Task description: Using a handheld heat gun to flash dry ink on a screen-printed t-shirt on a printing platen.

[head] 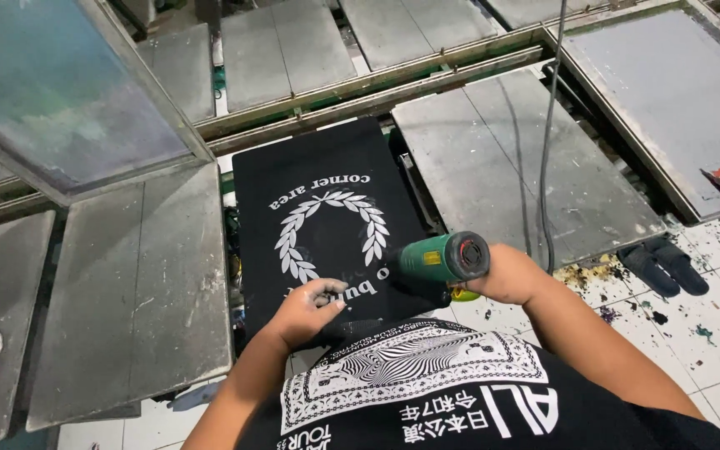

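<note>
Nearest us, our left hand [310, 307] presses flat, fingers spread, on the black printed shirt [327, 218]; at three o'clock our right hand [506, 275] clamps the green heat gun [443, 258]. Lingering might scorch the print.

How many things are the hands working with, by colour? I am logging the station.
Black: 1, the black printed garment with a white wreath under the left hand.
Green: 1, the green cylindrical heat tool held in the right hand.
Total: 2
</note>
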